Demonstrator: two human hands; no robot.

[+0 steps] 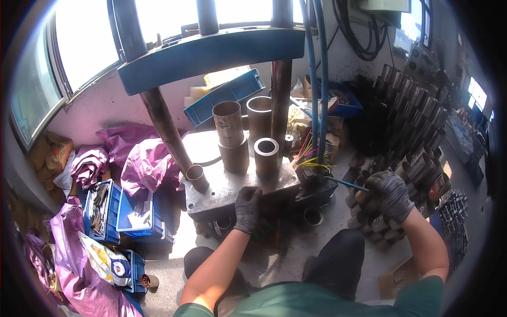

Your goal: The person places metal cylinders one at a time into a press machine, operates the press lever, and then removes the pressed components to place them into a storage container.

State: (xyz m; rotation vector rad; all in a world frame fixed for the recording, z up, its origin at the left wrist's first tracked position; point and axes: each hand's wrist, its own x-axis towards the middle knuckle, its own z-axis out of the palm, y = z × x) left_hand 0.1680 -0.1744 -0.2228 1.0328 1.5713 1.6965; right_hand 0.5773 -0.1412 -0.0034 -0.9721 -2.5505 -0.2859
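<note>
In front of me stands a press with a blue crosshead (211, 61) above a steel bed (224, 196). My left hand (246, 210), in a grey glove, is closed at the bed's front edge; whatever its fingers hold, if anything, is hidden. My right hand (391, 195), gloved too, grips a thin blue lever rod (346, 183) that runs left toward the bed's right side. On the bed, a lighter tube (227, 124) sits upright atop a darker cylinder (234, 157). Beside it stand a thick-walled steel tube (266, 158) and a short tube (197, 178); a wider tube (259, 116) is behind.
Blue crates (140, 214) and purple sacks (150, 166) fill the left side. Many metal tubes (409, 103) are stacked at the right, others (425, 169) near my right hand. Blue hoses (322, 79) and loose coloured wires (311, 158) hang right of the press.
</note>
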